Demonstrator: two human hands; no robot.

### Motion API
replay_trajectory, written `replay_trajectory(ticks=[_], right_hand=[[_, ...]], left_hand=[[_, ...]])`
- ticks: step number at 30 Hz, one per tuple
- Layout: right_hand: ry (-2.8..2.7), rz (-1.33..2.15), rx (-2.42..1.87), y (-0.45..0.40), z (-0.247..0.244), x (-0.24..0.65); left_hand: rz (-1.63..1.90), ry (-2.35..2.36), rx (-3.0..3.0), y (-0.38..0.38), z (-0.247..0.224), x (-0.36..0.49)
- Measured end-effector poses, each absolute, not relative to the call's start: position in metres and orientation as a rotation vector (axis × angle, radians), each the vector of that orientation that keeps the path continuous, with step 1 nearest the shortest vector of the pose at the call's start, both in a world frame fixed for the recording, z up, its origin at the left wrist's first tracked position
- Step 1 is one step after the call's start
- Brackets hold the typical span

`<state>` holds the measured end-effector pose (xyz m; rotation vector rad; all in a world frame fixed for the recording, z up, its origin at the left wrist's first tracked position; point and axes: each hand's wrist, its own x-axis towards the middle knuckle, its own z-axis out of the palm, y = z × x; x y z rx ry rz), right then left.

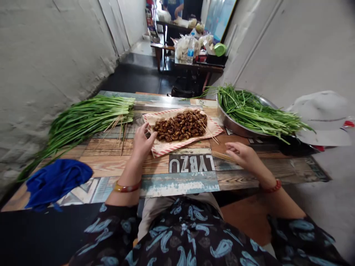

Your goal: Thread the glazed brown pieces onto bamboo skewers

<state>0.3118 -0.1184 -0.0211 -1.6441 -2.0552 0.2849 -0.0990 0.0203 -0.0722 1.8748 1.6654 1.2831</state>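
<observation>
A heap of glossy brown pupa-like pieces [180,127] lies on a paper sheet with a red-and-white striped edge [162,150]. At the sheet's left edge is my left hand [144,138], its thumb and fingers apart, close beside the heap. To the right of the sheet, my right hand [240,153] has its fingers curled together; whatever they may grip is hidden. A bundle of thin wooden skewers [222,156] runs along the table at and partly under that hand. A few skewers [212,133] rest on the sheet's right side, tips at the heap.
Long green chives [88,114] lie at left, with loose skewers [122,138] by their cut ends. More chives [249,111] fill a metal bowl [231,123] beside a white cap [321,114]. A blue cloth [58,181] sits front left. Beyond stand a cluttered table [199,66] and another person [174,7].
</observation>
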Motion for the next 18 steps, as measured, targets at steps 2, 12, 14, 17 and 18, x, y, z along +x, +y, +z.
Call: replay_trajectory(ticks=[2, 12, 14, 17, 18], right_hand=[[-2.115, 0.226, -1.613, -0.137, -0.038, 0.312], [-2.107, -0.066, -1.64, -0.145, -0.057, 0.299], [-2.157, -0.085, -1.623, -0.145, -0.055, 0.294], [-2.14, -0.123, -1.621, -0.144, -0.056, 0.287], [-2.127, -0.139, -1.625, -0.143, -0.057, 0.285]], left_hand=[[1.281, 1.667, 1.871, 0.019, -0.072, -0.099], [1.333, 1.625, 1.749, 0.019, -0.073, -0.1], [1.371, 1.627, 1.726, 0.017, -0.071, -0.099], [1.481, 1.626, 1.703, 0.014, -0.066, -0.098], [1.517, 1.625, 1.702, 0.013, -0.064, -0.097]])
